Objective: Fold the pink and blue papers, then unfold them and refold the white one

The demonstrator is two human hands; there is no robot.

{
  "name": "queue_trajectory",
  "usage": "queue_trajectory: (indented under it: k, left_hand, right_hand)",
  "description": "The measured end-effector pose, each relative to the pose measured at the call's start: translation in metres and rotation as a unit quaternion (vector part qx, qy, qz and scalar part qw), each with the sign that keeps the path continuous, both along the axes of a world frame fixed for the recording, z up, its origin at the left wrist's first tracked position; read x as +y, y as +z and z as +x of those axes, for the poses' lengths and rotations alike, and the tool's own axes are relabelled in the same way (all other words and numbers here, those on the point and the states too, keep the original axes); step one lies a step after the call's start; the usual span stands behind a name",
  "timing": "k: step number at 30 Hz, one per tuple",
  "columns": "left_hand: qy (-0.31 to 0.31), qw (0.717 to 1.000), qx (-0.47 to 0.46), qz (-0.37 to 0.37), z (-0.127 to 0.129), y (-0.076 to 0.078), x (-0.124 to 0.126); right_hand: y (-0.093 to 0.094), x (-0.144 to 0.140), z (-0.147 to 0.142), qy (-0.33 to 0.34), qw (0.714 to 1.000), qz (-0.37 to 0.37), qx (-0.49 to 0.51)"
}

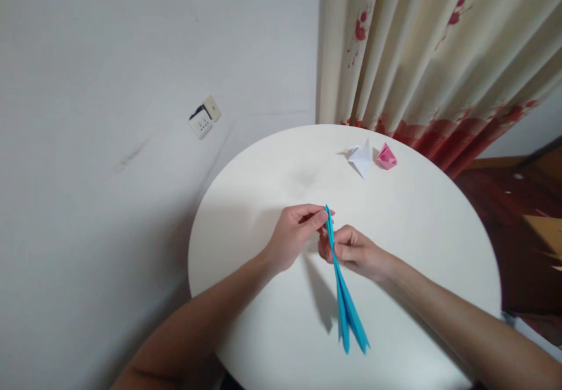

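Pinching blue folded paper (342, 287), lower centre of frame: left hand (295, 233) closed on its upper tip, right hand (356, 253) closed partway down; even pressure should keep layers aligned.

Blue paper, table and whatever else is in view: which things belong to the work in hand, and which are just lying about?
Seem in use:
- blue paper, held by left hand and right hand
- table, beneath

Apparently just there:
- folded white paper
- folded pink paper
- curtain
- wall socket
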State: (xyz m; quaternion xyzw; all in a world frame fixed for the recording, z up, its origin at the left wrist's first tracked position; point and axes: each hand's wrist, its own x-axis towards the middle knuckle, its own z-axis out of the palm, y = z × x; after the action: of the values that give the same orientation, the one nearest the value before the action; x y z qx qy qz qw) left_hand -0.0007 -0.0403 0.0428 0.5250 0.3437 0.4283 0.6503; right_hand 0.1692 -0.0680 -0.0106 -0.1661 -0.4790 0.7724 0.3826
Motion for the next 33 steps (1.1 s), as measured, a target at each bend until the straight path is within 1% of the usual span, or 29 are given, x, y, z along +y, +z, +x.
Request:
queue_trajectory:
  k: [3, 5, 10, 14, 17, 20, 23, 26, 29, 33]
  left_hand:
    - [-0.053, 0.996, -0.055, -0.055, 0.000, -0.006, 0.006]
    - [-0.062, 0.995, -0.059, -0.052, -0.001, -0.008, 0.010]
    - [-0.026, 0.999, -0.024, 0.017, -0.004, -0.007, 0.012]
    - [-0.017, 0.999, 0.019, 0.039, -0.006, -0.007, 0.014]
    - [-0.035, 0.999, 0.016, 0.039, -0.008, -0.007, 0.017]
    - [-0.075, 0.997, -0.026, 0.019, -0.010, -0.003, 0.019]
    - [-0.128, 0.987, -0.093, -0.035, -0.011, 0.001, 0.017]
    - [-0.150, 0.977, -0.134, -0.074, -0.008, -0.003, 0.012]
    - [-0.166, 0.973, -0.146, -0.069, -0.003, -0.012, 0.009]
    - [-0.185, 0.970, -0.141, -0.071, 0.001, -0.022, 0.008]
  right_hand:
    - [0.002, -0.001, -0.001, 0.032, 0.998, -0.030, 0.053]
    - [0.005, -0.001, 0.000, 0.042, 0.996, -0.038, 0.065]
    - [0.004, 0.000, 0.002, 0.016, 1.000, -0.021, 0.001]
    - [0.001, 0.002, 0.004, -0.020, 0.999, 0.005, -0.050]
    - [0.002, 0.003, 0.006, -0.039, 0.996, 0.021, -0.083]
    - [0.003, 0.003, 0.007, -0.030, 0.995, 0.023, -0.095]
    - [0.004, 0.001, 0.007, -0.004, 0.998, 0.000, -0.057]
    - [0.004, -0.001, 0.005, 0.042, 0.998, -0.054, 0.015]
    - [0.005, -0.004, 0.001, 0.072, 0.990, -0.091, 0.078]
    - [0.005, -0.007, -0.004, 0.099, 0.981, -0.111, 0.122]
